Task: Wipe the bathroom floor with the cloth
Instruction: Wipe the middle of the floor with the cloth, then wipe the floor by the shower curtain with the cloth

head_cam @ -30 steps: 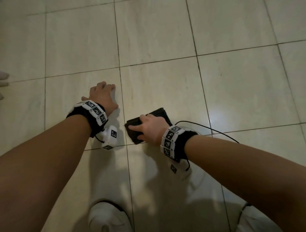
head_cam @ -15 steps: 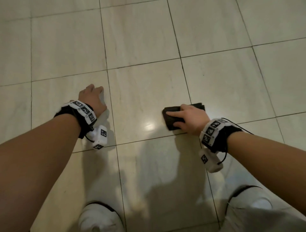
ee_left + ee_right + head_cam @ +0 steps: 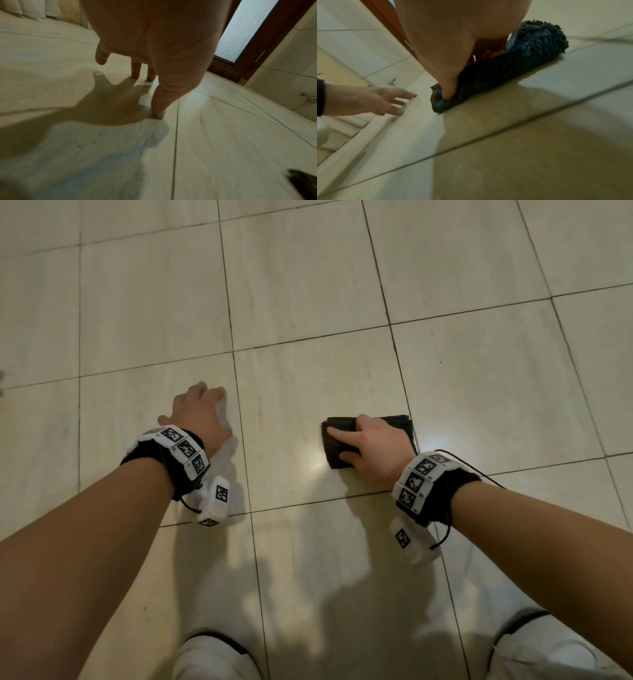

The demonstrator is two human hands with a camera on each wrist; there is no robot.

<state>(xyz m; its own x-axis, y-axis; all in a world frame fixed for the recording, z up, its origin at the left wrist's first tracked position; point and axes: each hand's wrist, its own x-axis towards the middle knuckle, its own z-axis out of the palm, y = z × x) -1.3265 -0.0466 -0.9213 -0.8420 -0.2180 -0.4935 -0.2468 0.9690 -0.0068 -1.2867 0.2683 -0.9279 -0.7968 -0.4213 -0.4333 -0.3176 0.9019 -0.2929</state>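
Right hand (image 3: 371, 451) grasping a folded dark cloth (image 3: 342, 440) pressed flat on the tiled floor (image 3: 308, 285), thumb tucked against its near edge, left hand (image 3: 202, 414) released, spread fingertips (image 3: 158, 113) propped on the neighbouring tile.

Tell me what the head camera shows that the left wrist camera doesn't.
Only the head view shows the right hand gripping the folded dark cloth, both wristbands with printed markers, and the white-clad knees.

Only the left wrist view shows the frosted glass door in its dark frame, a metal fitting low on the wall, and fingertips touching the floor.

Both show the left hand braced on the pale floor tiles.
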